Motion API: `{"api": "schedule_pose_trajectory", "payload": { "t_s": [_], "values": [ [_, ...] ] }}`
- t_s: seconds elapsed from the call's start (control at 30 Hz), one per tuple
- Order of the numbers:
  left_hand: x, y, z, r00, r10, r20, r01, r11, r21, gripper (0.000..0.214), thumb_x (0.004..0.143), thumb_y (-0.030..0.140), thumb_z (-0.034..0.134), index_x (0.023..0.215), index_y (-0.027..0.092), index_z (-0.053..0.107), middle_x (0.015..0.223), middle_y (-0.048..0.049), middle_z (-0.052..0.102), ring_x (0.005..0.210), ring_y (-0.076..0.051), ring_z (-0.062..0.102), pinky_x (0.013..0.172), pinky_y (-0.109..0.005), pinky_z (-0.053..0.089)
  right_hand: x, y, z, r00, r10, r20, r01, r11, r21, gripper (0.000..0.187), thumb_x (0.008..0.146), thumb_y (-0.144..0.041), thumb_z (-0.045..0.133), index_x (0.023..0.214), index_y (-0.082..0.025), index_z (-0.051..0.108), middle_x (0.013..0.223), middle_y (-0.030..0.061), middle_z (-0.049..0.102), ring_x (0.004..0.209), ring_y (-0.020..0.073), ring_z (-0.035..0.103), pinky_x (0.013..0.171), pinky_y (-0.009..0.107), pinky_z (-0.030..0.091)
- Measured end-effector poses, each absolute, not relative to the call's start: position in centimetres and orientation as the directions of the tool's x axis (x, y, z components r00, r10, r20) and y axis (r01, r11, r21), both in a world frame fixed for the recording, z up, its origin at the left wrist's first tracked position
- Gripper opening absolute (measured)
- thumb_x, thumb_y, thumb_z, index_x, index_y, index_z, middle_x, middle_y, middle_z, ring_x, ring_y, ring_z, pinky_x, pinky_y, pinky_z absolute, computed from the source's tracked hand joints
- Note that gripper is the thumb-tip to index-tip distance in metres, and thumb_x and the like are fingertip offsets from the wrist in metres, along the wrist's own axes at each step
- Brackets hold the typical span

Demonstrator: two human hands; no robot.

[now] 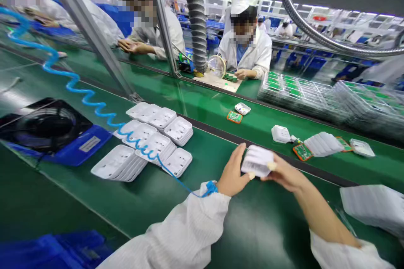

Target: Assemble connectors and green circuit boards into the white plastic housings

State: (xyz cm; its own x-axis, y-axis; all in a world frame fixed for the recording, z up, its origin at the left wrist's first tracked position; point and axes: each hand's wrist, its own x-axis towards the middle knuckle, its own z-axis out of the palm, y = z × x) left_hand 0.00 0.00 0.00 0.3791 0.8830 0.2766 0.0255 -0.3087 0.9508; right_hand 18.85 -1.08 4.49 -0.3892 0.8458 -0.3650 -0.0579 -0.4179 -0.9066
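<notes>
Between my two hands is a short stack of white plastic covers, held above the green bench. My left hand closes on its left side, with the thumb at the near edge. On the right side, my right hand grips the same stack with thumb and fingers. A blue wrist strap circles my left wrist, and its coiled blue cord runs off to the upper left. Several stacks of similar white covers stand on the bench to the left of my hands.
A green belt beyond the bench carries white covers and orange-edged circuit boards. More white covers lie at right. A black fan on a blue base sits left. Clear trays and a co-worker are across the belt.
</notes>
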Motion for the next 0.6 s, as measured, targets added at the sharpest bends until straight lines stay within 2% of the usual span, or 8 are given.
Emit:
{"api": "schedule_pose_trajectory", "payload": {
  "t_s": [0.1, 0.2, 0.23, 0.37, 0.5, 0.6],
  "values": [
    [0.0, -0.2, -1.0, 0.185, 0.982, 0.05, -0.096, -0.033, 0.995, 0.069, 0.066, 0.012, 0.059, 0.13, 0.02, 0.036, 0.127, -0.0075, 0.05, 0.112, -0.023, 0.049, 0.099, -0.037, 0.037, 16.3, -1.0, 2.5, -0.249, 0.932, -0.262, 0.072, -0.252, -0.965, 0.046, 0.079, -0.045, 0.052, 0.12, -0.026, 0.044, 0.116, 0.0063, 0.054, 0.093, 0.0193, 0.055, 0.069, 0.03, 0.048],
    [-0.5, 0.0, -0.8, -0.026, 0.984, -0.176, -0.316, 0.159, 0.935, 0.064, 0.069, 0.019, 0.061, 0.127, 0.02, 0.036, 0.121, -0.0091, 0.054, 0.108, -0.023, 0.052, 0.091, -0.038, 0.043, 13.4, 1.1, 1.3, -0.143, 0.985, -0.1, 0.258, -0.06, -0.964, 0.047, 0.077, -0.04, 0.054, 0.121, -0.025, 0.044, 0.117, 0.0059, 0.054, 0.1, 0.0202, 0.053, 0.075, 0.031, 0.048],
    [-0.8, 0.1, -0.4, -0.062, 0.973, -0.221, -0.396, 0.179, 0.901, 0.063, 0.069, 0.021, 0.063, 0.127, 0.021, 0.036, 0.121, -0.0094, 0.053, 0.108, -0.023, 0.052, 0.09, -0.037, 0.044, 12.3, 2.3, 1.1, -0.141, 0.986, -0.088, 0.31, -0.041, -0.95, 0.045, 0.077, -0.038, 0.053, 0.119, -0.024, 0.045, 0.114, 0.0059, 0.055, 0.097, 0.0198, 0.054, 0.074, 0.031, 0.049],
    [-3.0, -0.9, 1.3, -0.173, 0.929, -0.326, -0.632, 0.149, 0.761, 0.053, 0.074, 0.029, 0.06, 0.122, 0.023, 0.038, 0.127, -0.0089, 0.048, 0.117, -0.02, 0.046, 0.093, -0.034, 0.042, 7.2, 7.6, 1.1, -0.186, 0.955, -0.23, 0.422, -0.133, -0.897, 0.031, 0.082, -0.033, 0.042, 0.108, -0.018, 0.05, 0.092, 0.0054, 0.062, 0.074, 0.0145, 0.059, 0.062, 0.027, 0.05],
    [-4.7, -3.0, 1.2, -0.145, 0.89, -0.431, -0.648, 0.244, 0.722, 0.043, 0.083, 0.041, 0.047, 0.12, 0.021, 0.04, 0.128, -0.0129, 0.043, 0.119, -0.023, 0.044, 0.089, -0.035, 0.044, 2.0, 10.7, 1.4, -0.207, 0.951, -0.228, 0.507, -0.095, -0.856, 0.029, 0.082, -0.035, 0.043, 0.102, -0.017, 0.053, 0.091, 0.0057, 0.063, 0.073, 0.0147, 0.059, 0.064, 0.027, 0.049],
    [-5.0, -3.8, 0.3, -0.086, 0.897, -0.433, -0.573, 0.311, 0.758, 0.044, 0.082, 0.041, 0.048, 0.121, 0.022, 0.041, 0.13, -0.0122, 0.042, 0.119, -0.024, 0.043, 0.086, -0.035, 0.044, 0.4, 11.3, 1.8, -0.189, 0.966, -0.177, 0.59, -0.032, -0.807, 0.032, 0.081, -0.038, 0.047, 0.106, -0.018, 0.054, 0.098, 0.0076, 0.062, 0.088, 0.0196, 0.057, 0.08, 0.034, 0.045]
  ]
}}
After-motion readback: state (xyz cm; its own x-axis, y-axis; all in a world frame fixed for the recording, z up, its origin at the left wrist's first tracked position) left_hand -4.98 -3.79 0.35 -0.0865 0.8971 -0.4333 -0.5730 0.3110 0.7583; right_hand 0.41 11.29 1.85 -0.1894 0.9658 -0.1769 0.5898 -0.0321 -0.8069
